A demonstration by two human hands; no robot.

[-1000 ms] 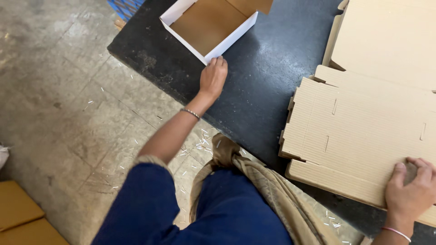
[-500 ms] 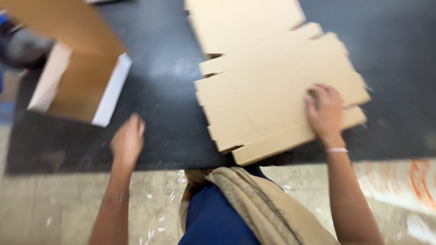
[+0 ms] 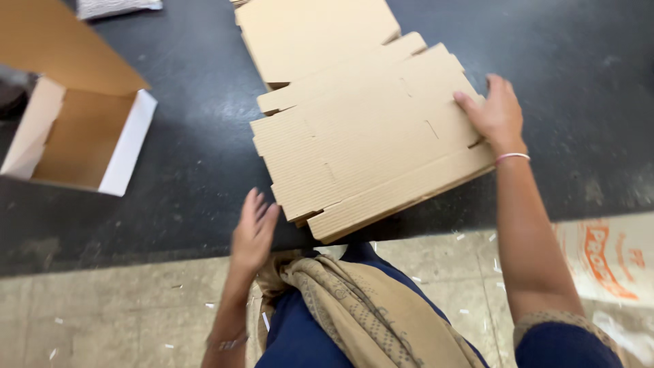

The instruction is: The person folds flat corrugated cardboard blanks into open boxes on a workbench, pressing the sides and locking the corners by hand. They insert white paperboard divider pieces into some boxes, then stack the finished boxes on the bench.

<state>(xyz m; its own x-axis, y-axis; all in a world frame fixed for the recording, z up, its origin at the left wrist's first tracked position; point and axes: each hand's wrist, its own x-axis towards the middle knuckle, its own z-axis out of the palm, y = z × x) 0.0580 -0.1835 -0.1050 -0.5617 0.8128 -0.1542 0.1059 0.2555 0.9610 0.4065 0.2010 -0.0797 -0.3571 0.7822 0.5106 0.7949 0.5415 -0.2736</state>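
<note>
Dark surface point(image 3: 191, 170) carries a flat cardboard blank point(image 3: 368, 143) at its near edge. Right hand point(image 3: 496, 114) lies spread on the blank's right side; left hand point(image 3: 253, 230) hovers open just beside its lower-left corner.

You have a flat, unfolded box blank point(image 3: 368, 136) of plain brown corrugated cardboard under your right hand. It lies flat on the dark table, turned at a slant so its long edges run from lower left up to upper right. Score lines, small slits and notched flaps show across its face, and none of the flaps is folded up. Its near corner juts slightly past the table's front edge, toward your body. Its far edge overlaps a second flat sheet of the same cardboard point(image 3: 313, 34), which lies further back on the table and runs out of view at the top.
</note>
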